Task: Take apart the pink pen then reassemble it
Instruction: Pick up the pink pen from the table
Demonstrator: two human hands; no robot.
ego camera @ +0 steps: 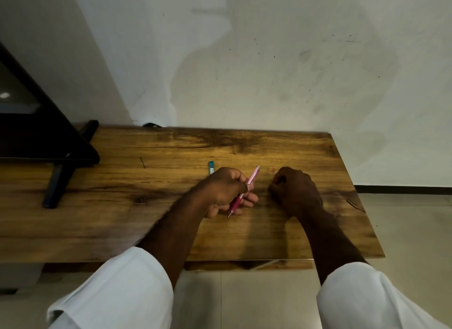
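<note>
On the wooden table [146,206], left hand [226,194] gripped the pink pen [243,193], tip toward the near edge, whole. Right hand [294,190] rested beside it, fingers curled closed, apparently empty.

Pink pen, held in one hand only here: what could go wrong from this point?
1. The pink pen sits in the left hand alone; the right hand rests fisted on the table, so unscrewing may slip.
2. Small parts could roll off the table's near edge.
3. The teal item behind could get knocked.
</note>
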